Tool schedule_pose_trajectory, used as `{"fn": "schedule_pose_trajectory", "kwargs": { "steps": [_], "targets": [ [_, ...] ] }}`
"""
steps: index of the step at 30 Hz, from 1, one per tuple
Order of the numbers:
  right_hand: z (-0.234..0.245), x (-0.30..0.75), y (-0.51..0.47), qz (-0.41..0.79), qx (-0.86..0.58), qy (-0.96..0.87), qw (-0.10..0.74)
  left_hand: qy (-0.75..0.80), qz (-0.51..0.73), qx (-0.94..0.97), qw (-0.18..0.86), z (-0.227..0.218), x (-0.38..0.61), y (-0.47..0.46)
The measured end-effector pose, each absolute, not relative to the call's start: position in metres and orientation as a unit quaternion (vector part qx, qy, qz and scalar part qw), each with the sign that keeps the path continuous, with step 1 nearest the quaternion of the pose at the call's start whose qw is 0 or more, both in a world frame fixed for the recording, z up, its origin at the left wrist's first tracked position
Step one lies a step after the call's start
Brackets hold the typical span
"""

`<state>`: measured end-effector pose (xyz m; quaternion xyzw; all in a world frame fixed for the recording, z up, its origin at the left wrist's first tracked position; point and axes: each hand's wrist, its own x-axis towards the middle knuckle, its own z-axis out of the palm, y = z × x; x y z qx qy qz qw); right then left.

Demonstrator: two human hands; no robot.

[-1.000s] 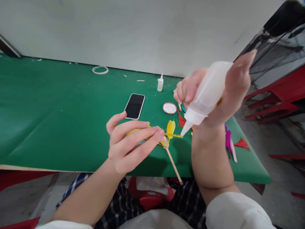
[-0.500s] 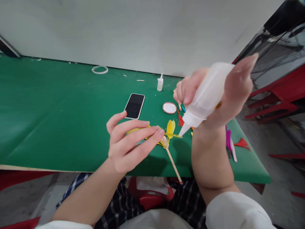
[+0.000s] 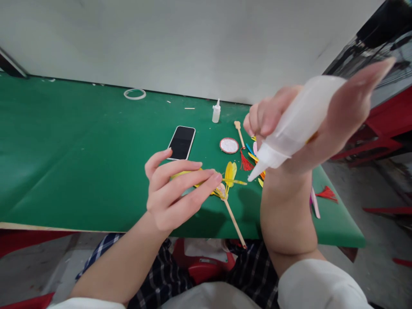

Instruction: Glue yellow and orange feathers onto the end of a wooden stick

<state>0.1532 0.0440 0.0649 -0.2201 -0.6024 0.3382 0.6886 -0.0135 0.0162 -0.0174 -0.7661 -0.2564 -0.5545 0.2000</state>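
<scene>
Between thumb and fingers, my left hand (image 3: 177, 193) pinches a yellow feather (image 3: 236, 182), its quill end pointing right. Below it lies a wooden stick (image 3: 235, 223) with yellow feathers (image 3: 230, 174) fanned round its pale head, partly hidden by my fingers. My right hand (image 3: 341, 116) is wrapped round a large translucent glue bottle (image 3: 302, 118), tilted with its nozzle down to the left. The nozzle tip is just right of the quill, with a small gap between them.
A phone (image 3: 182, 143), a round white disc with a red rim (image 3: 229, 146), a small dropper bottle (image 3: 216, 112) and another wooden stick (image 3: 239, 134) lie on the green table (image 3: 80, 171). Red tassels (image 3: 327, 194) and coloured feathers (image 3: 254, 156) are at the right. A white ring (image 3: 134, 94) lies near the wall.
The right hand and glue bottle have moved up and right, taking the nozzle off the quill end. My left hand and the feather have barely moved. More of the second stick shows.
</scene>
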Motion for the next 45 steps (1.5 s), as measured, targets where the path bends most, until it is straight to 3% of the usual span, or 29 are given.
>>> {"fn": "schedule_pose_trajectory", "kwargs": {
  "steps": [3, 8, 13, 38, 45],
  "targets": [
    [0.058, 0.150, 0.053, 0.346, -0.241, -0.558, 0.715, -0.256, -0.554, -0.769, 0.189, -0.017, -0.012, 0.015],
    [0.054, 0.152, 0.063, 0.453, -0.262, -0.574, 0.629, -0.265, -0.558, -0.759, 0.203, -0.013, -0.009, 0.015],
    [0.054, 0.153, 0.062, 0.480, -0.240, -0.577, 0.616, -0.275, -0.548, -0.760, 0.216, -0.009, -0.007, 0.015],
    [0.062, 0.153, 0.051, 0.420, -0.369, -0.572, 0.601, -0.284, -0.542, -0.758, 0.224, -0.009, -0.008, 0.016],
    [0.064, 0.161, 0.058, 0.434, -0.310, -0.638, 0.555, -0.273, -0.555, -0.756, 0.213, -0.011, -0.008, 0.016]
  ]
}}
